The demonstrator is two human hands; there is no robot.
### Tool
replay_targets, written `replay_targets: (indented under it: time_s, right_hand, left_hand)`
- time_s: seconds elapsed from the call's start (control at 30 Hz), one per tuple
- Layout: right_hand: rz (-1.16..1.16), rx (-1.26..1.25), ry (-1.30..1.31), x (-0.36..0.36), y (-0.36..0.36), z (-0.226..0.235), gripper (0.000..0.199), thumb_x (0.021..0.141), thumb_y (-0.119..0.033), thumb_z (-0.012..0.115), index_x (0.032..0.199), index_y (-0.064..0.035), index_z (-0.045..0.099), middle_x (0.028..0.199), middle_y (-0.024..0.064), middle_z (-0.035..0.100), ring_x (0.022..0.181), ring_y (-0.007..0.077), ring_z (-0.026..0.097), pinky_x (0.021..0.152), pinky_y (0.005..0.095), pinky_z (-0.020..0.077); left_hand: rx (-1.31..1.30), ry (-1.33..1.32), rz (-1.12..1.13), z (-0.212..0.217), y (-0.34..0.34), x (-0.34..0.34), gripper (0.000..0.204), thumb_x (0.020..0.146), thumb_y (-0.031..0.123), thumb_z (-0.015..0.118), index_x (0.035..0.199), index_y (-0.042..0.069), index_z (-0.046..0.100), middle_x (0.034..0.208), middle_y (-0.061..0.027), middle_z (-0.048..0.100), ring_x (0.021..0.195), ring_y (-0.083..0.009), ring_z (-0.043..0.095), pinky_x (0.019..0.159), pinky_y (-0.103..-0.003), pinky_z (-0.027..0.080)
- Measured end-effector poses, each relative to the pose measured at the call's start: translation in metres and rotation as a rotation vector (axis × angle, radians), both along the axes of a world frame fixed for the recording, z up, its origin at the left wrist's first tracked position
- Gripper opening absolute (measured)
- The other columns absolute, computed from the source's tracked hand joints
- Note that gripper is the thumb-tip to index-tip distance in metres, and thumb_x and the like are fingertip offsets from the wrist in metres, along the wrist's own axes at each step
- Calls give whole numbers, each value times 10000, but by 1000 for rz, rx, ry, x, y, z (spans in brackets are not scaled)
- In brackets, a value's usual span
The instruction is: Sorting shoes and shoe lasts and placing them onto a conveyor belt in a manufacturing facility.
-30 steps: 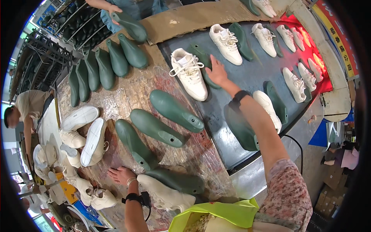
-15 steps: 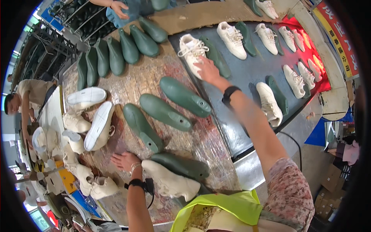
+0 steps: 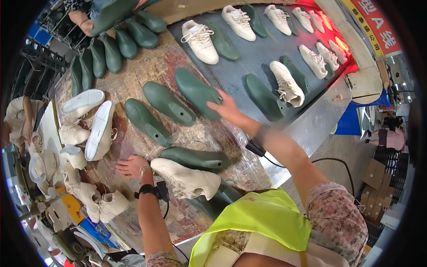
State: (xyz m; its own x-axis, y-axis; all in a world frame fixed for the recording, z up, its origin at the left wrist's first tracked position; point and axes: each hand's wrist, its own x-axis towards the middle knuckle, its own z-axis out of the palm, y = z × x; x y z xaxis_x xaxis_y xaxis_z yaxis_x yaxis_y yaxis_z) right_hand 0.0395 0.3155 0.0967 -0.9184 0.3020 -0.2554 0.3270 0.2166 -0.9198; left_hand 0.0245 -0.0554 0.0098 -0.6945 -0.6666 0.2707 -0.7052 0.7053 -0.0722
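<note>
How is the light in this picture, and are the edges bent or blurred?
Head view: daylight is even over the worktable; a red glow colours the far end of the grey belt at upper right. Straight edges bend toward the black round rim. The right hand on a green shoe form looks sharp.

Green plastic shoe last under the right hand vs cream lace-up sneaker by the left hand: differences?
The green plastic shoe last is bare, smooth and dark green; the cream lace-up sneaker is pale, laced and soled. The right hand touches the last's heel end; the left hand lies flat beside the sneaker. Both rest on the worn worktable.
</note>
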Motion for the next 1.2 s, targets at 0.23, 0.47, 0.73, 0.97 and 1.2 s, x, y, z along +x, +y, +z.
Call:
replay_targets:
  time_s: [0.23,0.47,0.73,0.97,1.2]
  right_hand:
    - [-192,-228,-91,149,72,57,530,782,-83,677,1264,-16,468,1111,64,576,993,135,535,871,286,435]
    - [24,36,-281,250,26,60,633,770,-105,680,1322,-18,383,1197,132,532,1103,208,509,946,332,396]
    - [417,776,105,207,-10,91,747,710,-179,732,1330,-17,349,1287,213,436,1145,389,439,959,437,374]
    - [918,738,324,134,-139,100,565,682,-108,656,1229,-98,513,1244,142,494,1060,308,498,821,372,455]
    - [529,-405,-11,144,-34,127,436,845,-42,562,1273,-70,485,1239,97,540,1134,192,521,947,321,428]
  left_hand:
    - [28,52,3,-6,8,0,522,886,312,319,1337,55,371,1429,-140,316,1340,-287,254,1048,-481,216]
    - [48,7,-7,-1,-18,18,545,865,313,382,1325,20,373,1416,-171,318,1327,-325,255,1037,-500,234]
    - [183,110,-10,11,6,0,563,860,295,377,1355,29,346,1453,-185,252,1366,-313,180,1086,-493,139]
    - [228,135,-56,8,18,-1,533,865,294,396,1299,-14,386,1415,-206,299,1336,-354,221,1065,-502,180]
    - [-45,75,-37,-5,-15,12,522,848,300,435,1283,11,415,1405,-181,333,1319,-317,274,1002,-482,277]
